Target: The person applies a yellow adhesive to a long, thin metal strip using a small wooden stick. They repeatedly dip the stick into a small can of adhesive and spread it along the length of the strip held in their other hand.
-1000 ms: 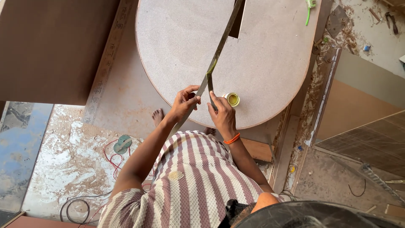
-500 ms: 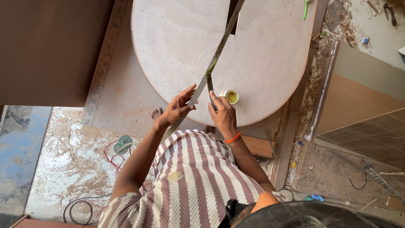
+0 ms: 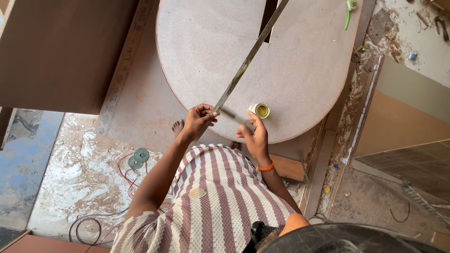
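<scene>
View from above a person in a striped shirt (image 3: 215, 201) standing at a rounded board (image 3: 211, 51). The left hand (image 3: 199, 119) is closed on the near end of a long thin strip (image 3: 248, 56), which runs from the hand toward 1 o'clock across the board to the top edge of the view. The right hand (image 3: 253, 136), wearing an orange wristband (image 3: 266, 167), lies at 4 o'clock from the left hand, its fingers pinching a short grey blade-like tool (image 3: 234, 117) whose tip reaches toward the strip. A small open tin (image 3: 260, 110), round with a yellow interior and a pale label band, stands on the board just at 1 o'clock of the right hand. Two green discs (image 3: 138, 158) lie on the floor at 8 o'clock.
</scene>
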